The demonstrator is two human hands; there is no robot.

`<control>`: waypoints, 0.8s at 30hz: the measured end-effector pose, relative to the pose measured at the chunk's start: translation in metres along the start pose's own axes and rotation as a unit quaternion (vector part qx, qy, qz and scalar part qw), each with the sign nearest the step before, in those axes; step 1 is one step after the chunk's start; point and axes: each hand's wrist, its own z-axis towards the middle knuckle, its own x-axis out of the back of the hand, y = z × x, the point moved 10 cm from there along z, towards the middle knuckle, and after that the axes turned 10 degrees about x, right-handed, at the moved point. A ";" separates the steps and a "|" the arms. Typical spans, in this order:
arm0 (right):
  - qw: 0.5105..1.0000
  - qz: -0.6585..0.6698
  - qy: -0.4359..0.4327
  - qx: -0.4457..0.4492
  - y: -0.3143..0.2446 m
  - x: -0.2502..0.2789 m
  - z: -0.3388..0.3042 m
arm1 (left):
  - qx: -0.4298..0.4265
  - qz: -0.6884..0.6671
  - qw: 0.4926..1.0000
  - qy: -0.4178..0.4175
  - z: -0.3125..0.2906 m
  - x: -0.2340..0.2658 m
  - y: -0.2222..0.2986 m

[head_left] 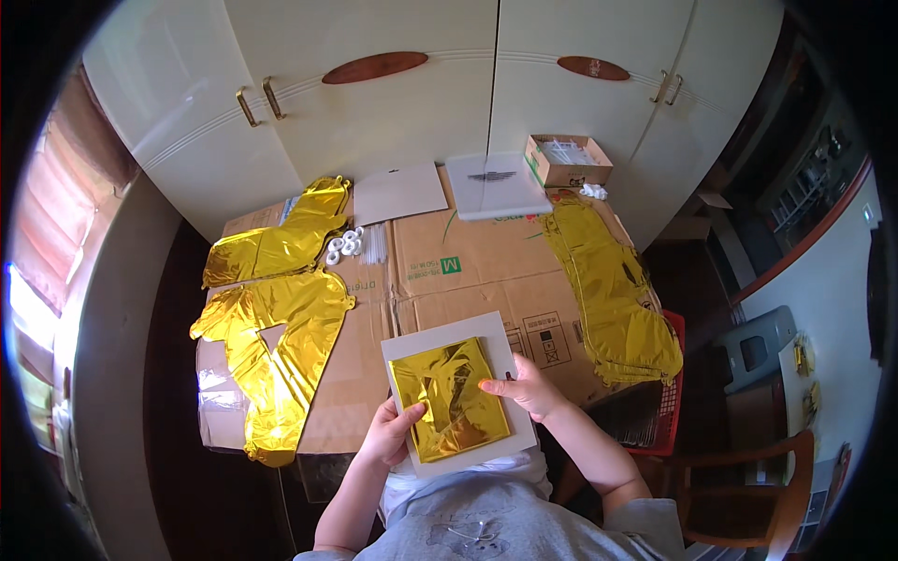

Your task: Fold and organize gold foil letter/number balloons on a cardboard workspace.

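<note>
Caution for slick gold foil [456, 414]

I see the left hand [388, 434] and right hand [532, 391] pinching it onto a pale card [495, 346], thumbs on top, at the cardboard's [421, 243] near edge. Likely light, easily creased; I'd hold left and right edges, card included.

The left hand [391, 434] and right hand [531, 389] face each other (thumbs [500, 385] uppermost), bare forearms [599, 453] slanting inward.

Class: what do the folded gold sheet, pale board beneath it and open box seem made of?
Folded gold sheet: probably plastic film, metallic and glossy, from its bright glints and creases.
Pale board: perhaps matt card; it looks flat, stiff.
Open box: likely cardboard, dull; brown, thin walls.
</note>
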 end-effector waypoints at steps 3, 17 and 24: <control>0.989 -0.076 0.016 0.127 -0.015 0.006 0.009 | -0.034 0.006 0.999 0.018 0.003 0.007 -0.002; 0.994 -0.063 0.066 0.059 -0.013 0.015 0.044 | -0.030 0.028 0.999 0.004 0.001 0.006 -0.022; 0.983 -0.182 0.008 0.023 -0.010 0.025 0.080 | -0.061 0.027 0.997 0.049 -0.008 0.023 -0.008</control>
